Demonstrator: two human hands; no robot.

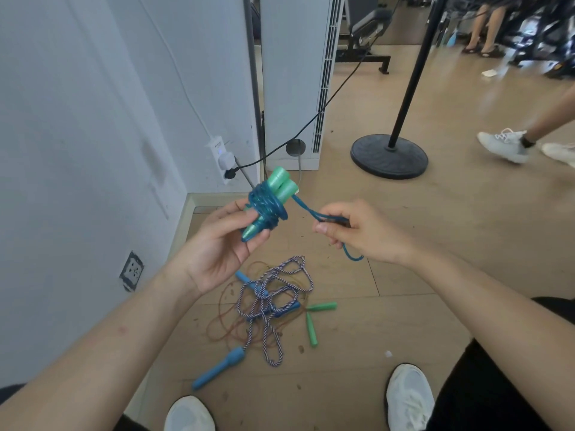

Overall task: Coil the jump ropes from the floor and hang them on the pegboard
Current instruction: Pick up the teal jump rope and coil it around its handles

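Observation:
My left hand [222,241] grips two green handles [275,188] held side by side, with a blue jump rope [267,208] wound in coils around them. The rope's free end runs right to my right hand [357,230], which pinches a doubled loop of it; a short tail hangs below the fist. On the floor below lie a striped blue-and-white rope [270,303] with blue handles [217,370] and a thin orange rope [224,325] with green handles [311,328], tangled together. No pegboard is in view.
A white wall with sockets [132,270] and a plugged-in power strip [222,160] stands to the left. A black cable [326,104] crosses to a white cabinet. A black round stand base [389,155] sits on the wooden floor, and another person's white shoe [502,144] is at right.

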